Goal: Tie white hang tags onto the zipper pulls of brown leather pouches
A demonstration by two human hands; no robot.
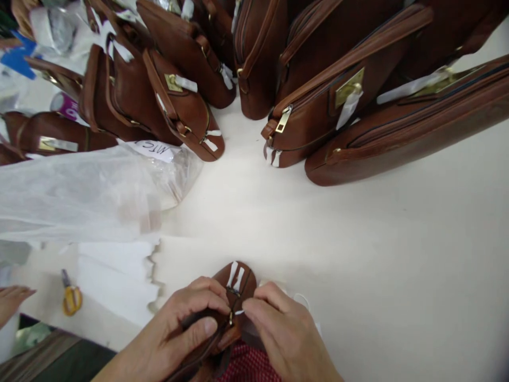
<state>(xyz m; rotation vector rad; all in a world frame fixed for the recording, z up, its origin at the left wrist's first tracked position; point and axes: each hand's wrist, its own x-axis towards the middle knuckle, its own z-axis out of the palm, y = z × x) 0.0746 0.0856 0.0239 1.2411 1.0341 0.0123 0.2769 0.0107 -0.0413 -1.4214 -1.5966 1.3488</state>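
Note:
At the table's near edge lies a brown leather handbag (247,281), its rounded end pointing away from me. Two narrow white strips (235,277) show on that end. My left hand (186,323) is closed on the bag's top edge by the zipper, the thumb bent over the leather. Against the bag's right side, my right hand (282,329) has thumb and finger pinched on a small white strip (239,312) beside a brass-coloured zipper end (230,318). The lower part of the bag is hidden by my hands.
Several brown handbags (338,106) with white-wrapped fittings stand across the back. Left are clear plastic bags (99,191), white paper sheets (115,281) and yellow-handled scissors (71,300). Another person's hand (14,302) is at the left edge, and one more hand (22,16) at top left.

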